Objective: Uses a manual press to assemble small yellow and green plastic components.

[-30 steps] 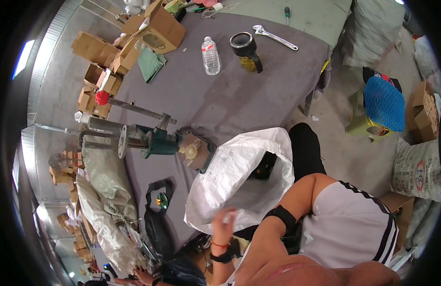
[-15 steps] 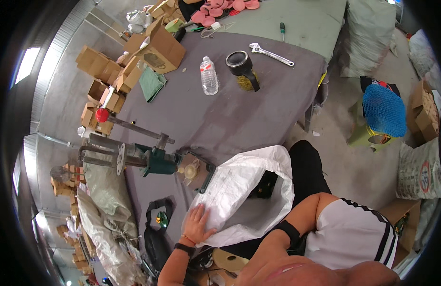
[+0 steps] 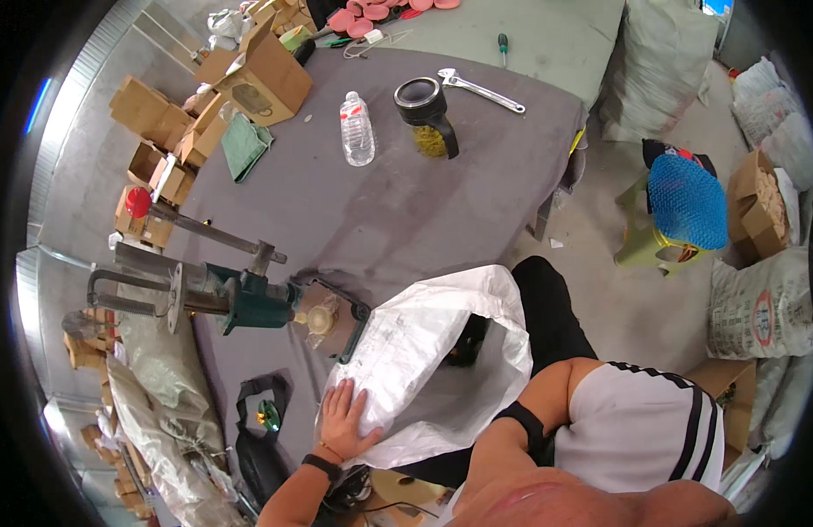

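White woven sack (image 3: 398, 338) lies at the near edge of the worktop (image 3: 424, 211), slumped against the person's dark-clad leg (image 3: 551, 303); thin, crinkled sheeting with a faint sheen, its mouth gaping as a rough oval with a turned, soft-edged rim. Grey, smooth-looking interior; a dark object (image 3: 466, 341) sits inside, too shadowed to identify. Left hand (image 3: 345, 422) rests palm down on the sack's left flank, fingers straight and somewhat spread, pressing rather than gripping; black band (image 3: 322, 466) round the wrist. Right forearm bends inward beyond the sack, a wide black band (image 3: 522, 423) around it; right hand is hidden, so cannot tell how it is held. Just beside the sack stands a dark green metal press (image 3: 248, 303): cylindrical bare-steel parts, coiled spring, long bar ending in a glossy red ball (image 3: 138, 202), and a tan plate bearing a pale round piece (image 3: 320, 319). Worktop covering is matte grey cloth, loosely wrinkled near the press. Farther along it: clear ribbed plastic bottle (image 3: 357, 136), upright; squat transparent mug (image 3: 428, 139) with black lid and handle, yellowish matter within; shiny steel adjustable wrench (image 3: 484, 91), lying slantwise; folded green cloth (image 3: 245, 147), creased. Nearer, left of the hand, a soft black strapped pouch (image 3: 259, 461).
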`<state>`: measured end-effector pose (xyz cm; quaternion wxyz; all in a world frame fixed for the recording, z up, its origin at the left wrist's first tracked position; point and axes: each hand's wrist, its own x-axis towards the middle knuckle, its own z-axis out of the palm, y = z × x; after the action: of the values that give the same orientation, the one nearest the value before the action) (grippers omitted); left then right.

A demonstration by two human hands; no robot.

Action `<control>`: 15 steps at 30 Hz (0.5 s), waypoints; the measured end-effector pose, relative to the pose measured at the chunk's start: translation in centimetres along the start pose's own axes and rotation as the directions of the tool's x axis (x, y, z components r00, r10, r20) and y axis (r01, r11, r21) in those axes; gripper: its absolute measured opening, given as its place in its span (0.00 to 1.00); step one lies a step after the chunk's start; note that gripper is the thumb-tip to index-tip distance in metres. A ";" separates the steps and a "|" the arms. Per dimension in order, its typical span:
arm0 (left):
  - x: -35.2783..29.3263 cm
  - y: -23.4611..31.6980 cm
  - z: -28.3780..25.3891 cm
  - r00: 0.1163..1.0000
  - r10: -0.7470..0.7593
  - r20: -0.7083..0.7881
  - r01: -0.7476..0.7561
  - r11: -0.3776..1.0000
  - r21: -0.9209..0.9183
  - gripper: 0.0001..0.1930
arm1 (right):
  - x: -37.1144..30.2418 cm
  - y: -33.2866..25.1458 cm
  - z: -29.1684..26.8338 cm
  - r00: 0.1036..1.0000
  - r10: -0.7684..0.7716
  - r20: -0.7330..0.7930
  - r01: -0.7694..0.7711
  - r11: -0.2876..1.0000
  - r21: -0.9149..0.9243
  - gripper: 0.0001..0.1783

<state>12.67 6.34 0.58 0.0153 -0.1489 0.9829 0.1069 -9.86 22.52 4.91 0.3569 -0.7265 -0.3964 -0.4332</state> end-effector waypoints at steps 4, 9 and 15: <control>-0.2 0.0 0.2 1.000 -0.020 0.013 0.019 1.000 0.012 0.38 | -0.1 -0.3 0.3 0.999 0.013 0.052 -0.015 1.000 0.027 0.37; -0.3 0.3 0.0 1.000 0.004 -0.006 -0.004 1.000 -0.005 0.38 | 1.8 -3.3 0.1 0.997 0.061 -0.043 -0.056 0.994 0.096 0.30; 0.2 0.6 -0.3 1.000 0.000 0.010 0.000 1.000 0.018 0.37 | 4.1 -5.9 1.7 0.982 0.100 -0.162 -0.069 0.981 0.184 0.22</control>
<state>12.32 6.79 1.03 0.0216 -0.1482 0.9838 0.0989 -13.24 27.63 9.01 0.4708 -0.6684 -0.3700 -0.4412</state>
